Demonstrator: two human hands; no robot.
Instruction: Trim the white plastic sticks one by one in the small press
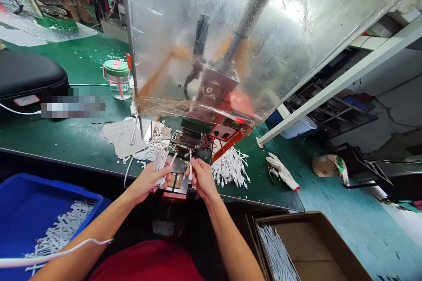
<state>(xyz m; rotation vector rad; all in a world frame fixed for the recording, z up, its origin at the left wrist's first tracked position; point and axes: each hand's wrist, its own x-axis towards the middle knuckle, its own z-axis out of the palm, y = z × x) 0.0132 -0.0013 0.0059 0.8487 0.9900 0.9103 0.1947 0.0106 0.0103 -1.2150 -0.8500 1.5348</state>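
Left forearm [92,232] and right forearm [227,232] angle inward, crossing desk [82,140] front edge. Left hand [148,180] curled closed; right hand [201,179] pinching, just beside left, both above desk.

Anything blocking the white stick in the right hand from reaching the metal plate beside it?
Nothing visible blocks it: the white stick in the right hand is at the edge of the metal plate. The left hand and its bundle of sticks are on the plate's other side.
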